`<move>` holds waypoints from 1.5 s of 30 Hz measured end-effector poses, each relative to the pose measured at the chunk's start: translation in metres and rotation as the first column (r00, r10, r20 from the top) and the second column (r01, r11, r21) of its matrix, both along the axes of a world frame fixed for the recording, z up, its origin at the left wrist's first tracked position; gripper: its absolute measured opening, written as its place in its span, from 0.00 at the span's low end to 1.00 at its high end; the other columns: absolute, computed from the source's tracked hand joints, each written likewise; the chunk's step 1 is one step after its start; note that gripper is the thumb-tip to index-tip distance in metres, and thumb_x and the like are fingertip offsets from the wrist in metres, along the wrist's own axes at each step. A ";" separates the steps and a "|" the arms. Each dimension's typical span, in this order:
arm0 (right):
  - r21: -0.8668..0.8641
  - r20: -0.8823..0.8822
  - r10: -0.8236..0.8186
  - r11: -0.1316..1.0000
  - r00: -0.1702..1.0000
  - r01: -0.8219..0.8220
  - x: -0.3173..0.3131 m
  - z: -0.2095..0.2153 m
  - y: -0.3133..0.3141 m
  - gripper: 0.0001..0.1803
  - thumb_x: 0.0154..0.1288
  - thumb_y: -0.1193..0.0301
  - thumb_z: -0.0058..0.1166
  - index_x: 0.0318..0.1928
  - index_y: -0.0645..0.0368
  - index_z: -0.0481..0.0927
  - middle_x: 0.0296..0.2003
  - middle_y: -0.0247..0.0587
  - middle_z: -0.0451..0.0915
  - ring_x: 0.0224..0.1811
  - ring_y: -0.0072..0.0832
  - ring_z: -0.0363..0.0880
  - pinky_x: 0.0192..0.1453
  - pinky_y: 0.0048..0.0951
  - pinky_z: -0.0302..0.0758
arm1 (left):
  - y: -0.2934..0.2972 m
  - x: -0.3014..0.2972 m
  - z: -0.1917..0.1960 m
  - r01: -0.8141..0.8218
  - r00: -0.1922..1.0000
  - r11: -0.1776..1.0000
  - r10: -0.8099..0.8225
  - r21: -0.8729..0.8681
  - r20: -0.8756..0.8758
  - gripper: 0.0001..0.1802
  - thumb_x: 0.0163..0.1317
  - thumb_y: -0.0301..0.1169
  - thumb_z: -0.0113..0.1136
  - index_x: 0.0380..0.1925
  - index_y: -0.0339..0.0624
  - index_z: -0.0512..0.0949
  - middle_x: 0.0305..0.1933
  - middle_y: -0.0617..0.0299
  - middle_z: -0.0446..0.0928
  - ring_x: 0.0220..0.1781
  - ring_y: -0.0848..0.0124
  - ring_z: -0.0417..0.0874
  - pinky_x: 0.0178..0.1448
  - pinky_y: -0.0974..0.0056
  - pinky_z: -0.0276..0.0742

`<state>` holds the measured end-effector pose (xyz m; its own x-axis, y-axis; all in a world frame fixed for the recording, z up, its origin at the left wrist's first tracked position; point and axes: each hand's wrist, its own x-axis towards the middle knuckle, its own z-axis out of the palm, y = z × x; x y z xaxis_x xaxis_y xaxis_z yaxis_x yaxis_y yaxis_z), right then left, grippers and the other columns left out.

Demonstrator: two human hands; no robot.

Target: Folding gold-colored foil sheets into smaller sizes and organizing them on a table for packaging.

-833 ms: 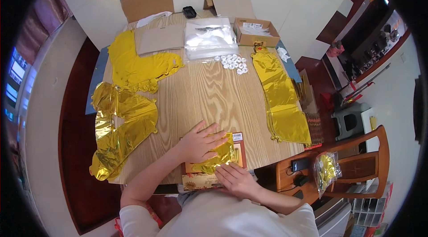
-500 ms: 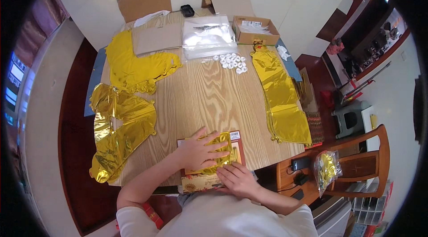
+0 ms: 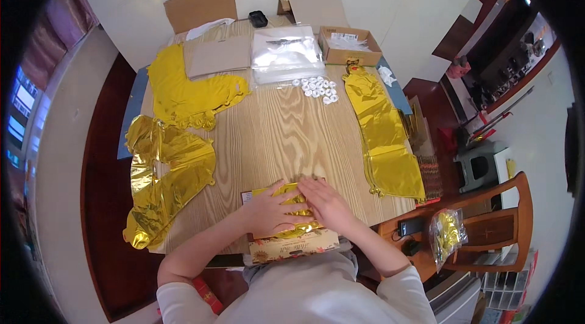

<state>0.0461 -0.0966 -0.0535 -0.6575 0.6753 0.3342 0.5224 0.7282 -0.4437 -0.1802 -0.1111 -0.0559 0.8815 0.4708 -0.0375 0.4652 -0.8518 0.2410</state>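
A folded piece of gold foil [image 3: 309, 226] lies on a printed cardboard sleeve [image 3: 295, 246] at the table's near edge. My left hand [image 3: 271, 210] presses flat on the foil, its fingers spread toward the right. Across the foil's upper right part rests my right hand [image 3: 325, 203], fingers stretched out and close together. Both palms face down, and they cover much of the foil and the sleeve's upper part.
Flat gold foil balloons lie at the left [image 3: 170, 178] and the right [image 3: 384, 135]. Farther back are white rings [image 3: 317, 87], clear plastic bags [image 3: 286, 56], grey cardboard [image 3: 218, 57] and an open carton [image 3: 350, 56]. A wooden chair [image 3: 496, 226] holds a bagged gold item [image 3: 448, 232].
My right hand has moved up from the foil's lower right corner to its upper right part, now lying flat. My left hand stays pressed on the foil. The view has shifted slightly.
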 end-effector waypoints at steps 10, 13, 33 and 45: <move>-0.060 0.178 0.097 0.994 0.979 -0.087 0.008 -0.021 0.012 0.33 0.56 0.79 0.53 0.65 0.69 0.65 0.60 0.54 0.74 0.69 0.40 0.67 0.75 0.48 0.57 | -0.010 0.002 -0.010 -0.039 0.998 0.995 0.035 0.089 0.043 0.29 0.70 0.52 0.44 0.69 0.62 0.64 0.73 0.70 0.63 0.77 0.62 0.53 0.78 0.40 0.40; -0.044 0.173 0.080 0.996 0.982 -0.074 0.005 -0.022 0.010 0.32 0.58 0.77 0.53 0.65 0.69 0.66 0.59 0.54 0.75 0.68 0.41 0.68 0.75 0.48 0.57 | -0.026 0.003 -0.008 -0.133 0.990 0.991 0.134 -0.022 0.033 0.38 0.66 0.57 0.48 0.69 0.47 0.62 0.73 0.61 0.62 0.76 0.60 0.56 0.77 0.43 0.45; 0.033 0.442 0.087 0.993 0.893 -0.113 0.004 -0.004 -0.004 0.48 0.62 0.42 0.51 0.67 0.72 0.62 0.69 0.58 0.61 0.74 0.45 0.56 0.75 0.48 0.55 | -0.097 0.017 0.006 -0.334 0.895 0.889 0.404 -0.314 0.192 0.59 0.57 0.69 0.51 0.65 0.19 0.54 0.69 0.25 0.55 0.75 0.39 0.53 0.77 0.46 0.48; 0.088 0.491 0.046 0.991 0.870 -0.102 0.002 -0.009 -0.004 0.50 0.59 0.39 0.50 0.68 0.70 0.62 0.70 0.56 0.60 0.75 0.43 0.56 0.76 0.47 0.51 | -0.047 0.025 -0.016 -0.582 0.785 0.808 0.588 -0.092 0.196 0.42 0.66 0.49 0.54 0.66 0.22 0.56 0.73 0.34 0.53 0.76 0.44 0.53 0.77 0.48 0.50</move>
<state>0.0481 -0.1011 -0.0625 -0.8022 0.5965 0.0264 0.5941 0.8018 -0.0638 -0.1550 -0.1577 -0.0717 0.4256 0.9001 0.0930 0.8098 -0.4247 0.4048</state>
